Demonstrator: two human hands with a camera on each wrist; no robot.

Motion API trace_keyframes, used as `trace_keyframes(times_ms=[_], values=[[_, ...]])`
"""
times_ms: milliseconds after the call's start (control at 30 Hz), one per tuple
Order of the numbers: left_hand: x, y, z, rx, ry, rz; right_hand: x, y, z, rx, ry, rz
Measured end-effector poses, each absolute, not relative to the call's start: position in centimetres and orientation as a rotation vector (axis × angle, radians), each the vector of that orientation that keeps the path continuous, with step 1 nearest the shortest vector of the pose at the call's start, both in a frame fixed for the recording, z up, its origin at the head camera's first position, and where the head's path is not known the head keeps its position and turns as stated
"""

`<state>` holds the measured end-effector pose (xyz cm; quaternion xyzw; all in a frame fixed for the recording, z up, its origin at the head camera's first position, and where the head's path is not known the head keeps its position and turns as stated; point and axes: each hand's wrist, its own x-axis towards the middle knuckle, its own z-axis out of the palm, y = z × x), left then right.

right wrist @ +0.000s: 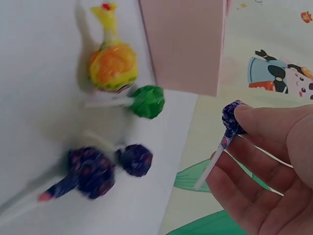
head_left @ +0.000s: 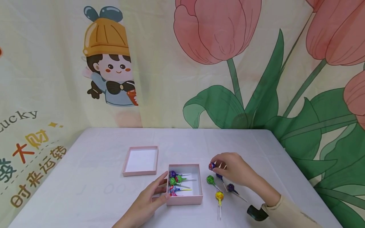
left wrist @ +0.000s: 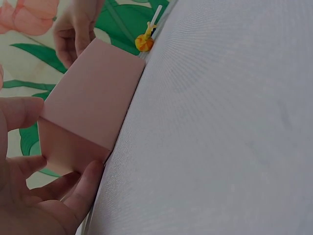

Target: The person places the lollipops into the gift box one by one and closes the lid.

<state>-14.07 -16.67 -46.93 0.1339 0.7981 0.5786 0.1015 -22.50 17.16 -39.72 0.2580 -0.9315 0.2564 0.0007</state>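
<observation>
The right hand pinches a dark blue-purple lollipop by its head, above the table to the right of the pink box; in the right wrist view its white stick points down-left. Around the box's left side, the left hand holds the wall with thumb and fingers, and the left wrist view shows fingertips on the pink side. Inside the box, several lollipops lie with heads to the left. Outside lie a green lollipop, a yellow one and two dark purple ones.
A pink-edged lid lies on the white tablecloth behind and left of the box. A black object is beside the right sleeve. A printed curtain hangs behind the table.
</observation>
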Motion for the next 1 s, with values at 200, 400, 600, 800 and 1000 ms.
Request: trace_keyframes(times_ms=[200,400,600,800,1000], values=[[-14.0,-16.7,-46.8,0.398,2.356,1.707,-22.3,15.2,-38.8,0.867,-2.894,0.804],[-14.0,-16.7,-47.0,0.406,2.368,1.7,-22.3,13.6,-38.2,0.944,-2.848,0.811],[-14.1,-16.7,-46.9,0.377,2.36,1.691,-22.4,12.3,-38.1,0.995,-2.848,0.847],[-14.2,-16.7,-46.8,0.358,2.359,1.687,-22.3,10.9,-38.3,1.027,-2.863,0.897],[-14.1,-16.6,-46.9,0.372,2.378,1.688,-22.1,9.6,-38.5,1.051,-2.869,0.936]])
